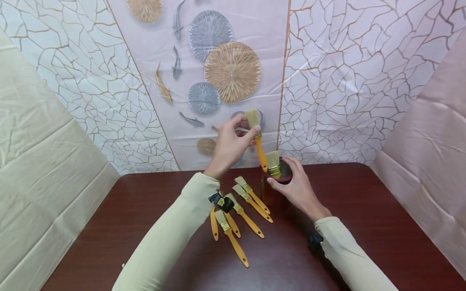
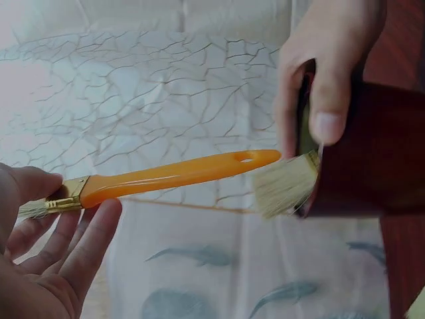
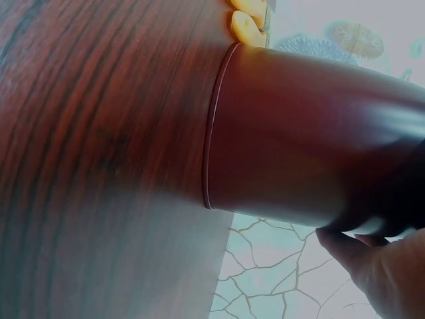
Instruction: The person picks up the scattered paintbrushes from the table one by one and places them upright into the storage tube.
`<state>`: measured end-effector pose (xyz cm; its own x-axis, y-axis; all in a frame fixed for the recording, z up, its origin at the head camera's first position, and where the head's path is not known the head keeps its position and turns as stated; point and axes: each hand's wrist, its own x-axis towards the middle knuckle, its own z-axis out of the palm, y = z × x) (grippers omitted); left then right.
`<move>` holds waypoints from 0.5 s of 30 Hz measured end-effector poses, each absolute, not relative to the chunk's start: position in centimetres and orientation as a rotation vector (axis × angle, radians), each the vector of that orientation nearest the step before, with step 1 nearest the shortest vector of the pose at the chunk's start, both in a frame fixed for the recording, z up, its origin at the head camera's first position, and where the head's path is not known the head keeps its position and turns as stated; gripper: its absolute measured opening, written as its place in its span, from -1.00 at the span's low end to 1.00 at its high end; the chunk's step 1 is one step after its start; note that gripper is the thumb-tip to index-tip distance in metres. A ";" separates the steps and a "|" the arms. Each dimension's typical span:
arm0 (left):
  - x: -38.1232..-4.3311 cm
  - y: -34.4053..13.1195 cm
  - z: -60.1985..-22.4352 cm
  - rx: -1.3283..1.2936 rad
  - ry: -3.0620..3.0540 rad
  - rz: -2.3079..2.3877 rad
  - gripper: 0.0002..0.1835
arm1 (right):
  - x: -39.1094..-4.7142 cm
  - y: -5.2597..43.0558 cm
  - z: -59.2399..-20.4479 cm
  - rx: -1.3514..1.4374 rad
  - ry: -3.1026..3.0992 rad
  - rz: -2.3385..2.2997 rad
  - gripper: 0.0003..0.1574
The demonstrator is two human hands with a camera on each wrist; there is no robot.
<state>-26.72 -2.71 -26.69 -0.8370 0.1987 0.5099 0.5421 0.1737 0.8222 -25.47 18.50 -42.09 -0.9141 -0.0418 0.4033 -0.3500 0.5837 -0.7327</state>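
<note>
My left hand (image 1: 231,141) pinches a paintbrush (image 1: 261,153) by its metal collar, with the pale bristles up and the orange handle slanting down. The handle's end is close by the rim of a tall dark red cup (image 2: 372,159). My right hand (image 1: 303,192) grips this cup at its rim, thumb on the near side and fingers across the far side. The cup stands upright on the table. Inside it is another paintbrush (image 1: 273,161), bristles sticking out above the rim; the cup's wall hides most of its handle.
Several more orange-handled paintbrushes (image 1: 249,221) lie on the dark wooden table (image 1: 153,242), left of the cup and partly under my left wrist. A patterned cloth (image 1: 335,101) hangs behind the table's back edge. Plain pale cloth (image 1: 40,161) hangs at the sides.
</note>
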 end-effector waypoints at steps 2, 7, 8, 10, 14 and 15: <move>-26.8 -1.9 -27.3 -0.695 -2.185 -1.657 -0.81 | -25.5 18.6 -42.0 0.315 -2.476 1.249 0.13; -27.0 -0.4 -29.3 -0.637 -2.305 -1.453 -0.83 | -25.5 18.8 -42.2 0.314 -2.496 1.245 0.16; -27.0 -0.2 -29.8 -0.630 -2.337 -1.405 -0.81 | -25.5 18.7 -42.3 0.314 -2.496 1.248 0.16; -27.2 0.1 -30.6 -0.610 -2.401 -1.316 -0.75 | -25.5 18.7 -42.3 0.317 -2.489 1.248 0.16; -27.4 0.4 -31.7 -0.555 -2.507 -1.177 -0.67 | -25.6 18.7 -42.3 0.322 -2.469 1.237 0.15; -27.5 0.5 -31.9 -0.543 -2.526 -1.155 -0.67 | -25.6 18.7 -42.3 0.321 -2.467 1.233 0.15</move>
<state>-27.47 0.45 -31.89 -0.8800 0.2088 0.4266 0.4593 0.6031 0.6522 -25.58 18.71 -42.32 -0.9081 -0.0403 0.4167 -0.3576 0.5925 -0.7219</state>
